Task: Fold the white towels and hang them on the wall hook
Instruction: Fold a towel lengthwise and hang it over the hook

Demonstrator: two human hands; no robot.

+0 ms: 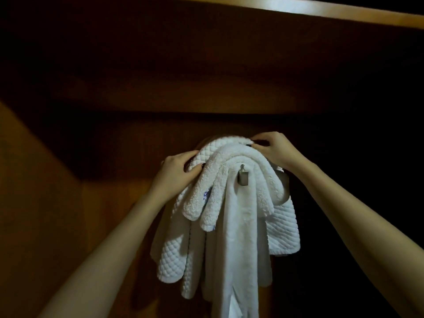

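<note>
Carrying everything on a small metal hook (pixel 242 177) sticking out of a dark wooden wall (pixel 206 88), with only the square tip and its little knob showing in front of the cloth. Bearing three white towels draped over it in layers: a smooth towel (pixel 238 237) hanging straight down nearest the hook, a fluffy towel (pixel 231 152) arching over that, and a quilted towel (pixel 171 260) lying outermost on top and drooping down both sides.

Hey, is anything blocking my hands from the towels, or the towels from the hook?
Nothing visible does. The left hand and right hand grip the white towels at the top, and the towels drape over the metal hook, whose tip shows in front.
</note>
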